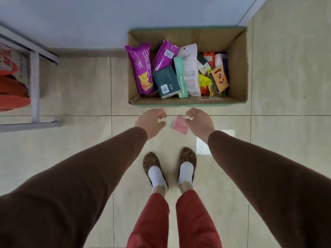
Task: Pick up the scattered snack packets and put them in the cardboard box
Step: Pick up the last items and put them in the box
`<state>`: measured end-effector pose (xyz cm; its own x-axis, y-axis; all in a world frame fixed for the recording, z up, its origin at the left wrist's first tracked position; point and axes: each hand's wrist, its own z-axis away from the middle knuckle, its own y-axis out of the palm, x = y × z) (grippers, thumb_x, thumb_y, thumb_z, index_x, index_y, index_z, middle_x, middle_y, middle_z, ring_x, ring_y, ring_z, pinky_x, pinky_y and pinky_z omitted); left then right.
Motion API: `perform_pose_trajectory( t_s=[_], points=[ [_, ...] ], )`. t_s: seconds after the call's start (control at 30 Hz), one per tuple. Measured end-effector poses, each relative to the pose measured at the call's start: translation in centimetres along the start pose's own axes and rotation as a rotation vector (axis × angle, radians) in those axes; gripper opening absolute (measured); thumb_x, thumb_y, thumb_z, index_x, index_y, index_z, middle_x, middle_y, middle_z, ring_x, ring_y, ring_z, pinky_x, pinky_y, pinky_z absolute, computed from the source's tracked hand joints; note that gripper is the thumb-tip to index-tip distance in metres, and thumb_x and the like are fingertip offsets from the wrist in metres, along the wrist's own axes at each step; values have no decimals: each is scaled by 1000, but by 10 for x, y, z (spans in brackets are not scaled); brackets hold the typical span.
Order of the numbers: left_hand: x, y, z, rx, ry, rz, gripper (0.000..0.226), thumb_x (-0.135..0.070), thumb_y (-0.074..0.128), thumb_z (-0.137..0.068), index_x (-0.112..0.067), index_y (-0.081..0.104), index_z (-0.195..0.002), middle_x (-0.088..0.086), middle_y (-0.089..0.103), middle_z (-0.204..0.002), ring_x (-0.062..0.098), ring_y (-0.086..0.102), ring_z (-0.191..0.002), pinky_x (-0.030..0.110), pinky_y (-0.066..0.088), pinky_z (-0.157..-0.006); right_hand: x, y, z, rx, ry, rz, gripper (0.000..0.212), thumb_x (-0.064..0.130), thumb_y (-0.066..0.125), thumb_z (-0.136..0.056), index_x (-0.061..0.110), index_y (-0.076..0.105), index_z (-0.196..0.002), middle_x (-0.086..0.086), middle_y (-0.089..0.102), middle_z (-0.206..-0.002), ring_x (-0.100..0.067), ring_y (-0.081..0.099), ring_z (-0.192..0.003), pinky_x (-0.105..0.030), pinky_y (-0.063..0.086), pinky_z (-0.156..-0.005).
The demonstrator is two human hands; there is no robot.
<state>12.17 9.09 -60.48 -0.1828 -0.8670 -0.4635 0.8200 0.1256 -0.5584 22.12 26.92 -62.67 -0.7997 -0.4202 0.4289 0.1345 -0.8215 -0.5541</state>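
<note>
- Red-striped packet (180, 124): I read this small flat snack packet as the one item not yet boxed; it sits between my two hands, just short of the box's near wall, and its edge meets the fingertips of my right hand.
- Right hand (200, 122): fingers curled toward the packet's right edge; I judge a light pinch, though the contact is partly hidden, so I cannot tell for certain.
- Left hand (151, 121): loosely curled, holding nothing, just beside the packet on its other side.
- Cardboard box (238, 68): open-topped, on the floor against the wall, already well filled: a purple chip bag (141, 70), a second purple packet (165, 55), a dark green pack (165, 81), a white pouch (190, 68) and an orange carton (218, 79) among others.
- Progress, as I judge it: nearly complete; only the striped packet is visibly outside the box.
- Floor (80, 83): pale beige tiles with thin grout lines; a bright reflected patch (203, 146) lies by my right sleeve.
- Room: a grey metal shelf frame (35, 86) stands at left with red bags on it; a plain pale wall (89, 20) runs behind the box.
</note>
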Motion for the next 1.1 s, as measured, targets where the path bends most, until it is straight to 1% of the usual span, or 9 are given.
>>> perform_pose_trajectory(
  t_s=[0.27,0.43,0.53,0.63,0.73,0.83,0.97,1.03,1.1],
  points=[
    [62,128,-77,94,-45,-40,29,-26,61,-95,-25,63,-124,-4,65,-122,19,61,-115,40,51,-99,-93,102,-83,7,39,163,36,15,60,-91,11,60,-127,-13,60,-121,-34,59,-113,-43,54,-87],
    [82,179,-133,36,-115,-35,38,-23,63,-93,-23,58,-130,-1,65,-127,22,62,-117,40,53,-97,-121,142,-133,-83,44,257,44,12,61,-91,11,49,-133,-12,49,-132,-34,54,-116,-40,47,-77],
    [84,207,-164,-32,-155,52,42,-20,65,-90,-18,53,-130,6,67,-122,28,65,-109,39,54,-90,-134,158,-153,-101,38,231,47,12,65,-90,12,47,-133,-12,51,-128,-33,58,-108,-37,43,-73],
    [80,222,-182,-76,-230,189,32,-15,64,-90,-12,53,-119,9,70,-110,30,66,-99,33,47,-78,-138,162,-160,-50,-3,115,45,13,68,-87,24,58,-130,0,59,-113,-22,61,-95,-31,45,-80],
    [77,214,-170,-81,-241,192,23,-14,64,-91,-10,61,-113,12,68,-108,29,63,-93,31,41,-73,-133,149,-144,-7,-19,75,26,15,65,-91,19,64,-116,-1,62,-104,-22,60,-88,-30,43,-77],
    [60,178,-127,-104,-174,224,16,-18,63,-91,-11,64,-106,7,64,-102,23,58,-83,30,39,-68,-113,114,-104,5,-79,50,8,16,63,-95,15,57,-99,-5,65,-98,-27,63,-88,-31,39,-70],
    [13,104,-60,-153,-80,346,4,-21,64,-90,-19,61,-91,-1,66,-83,17,58,-70,30,38,-59,-61,41,-38,-62,-153,-83,10,21,63,-100,20,59,-108,6,68,-95,-8,61,-81,-25,40,-65],
    [-15,61,-40,-186,-39,367,7,-25,66,-91,-22,62,-96,-7,65,-81,12,57,-69,29,39,-59,-31,1,-15,-93,-178,-120,16,23,64,-101,22,59,-116,12,66,-95,3,58,-80,-14,38,-65],
    [-45,19,-31,-236,-2,387,21,-28,68,-92,-23,63,-112,-10,63,-85,11,59,-75,30,43,-66,-1,-40,-6,-154,-196,-134,26,23,64,-100,20,59,-126,10,64,-102,-5,61,-86,-11,38,-67]
  ],
)
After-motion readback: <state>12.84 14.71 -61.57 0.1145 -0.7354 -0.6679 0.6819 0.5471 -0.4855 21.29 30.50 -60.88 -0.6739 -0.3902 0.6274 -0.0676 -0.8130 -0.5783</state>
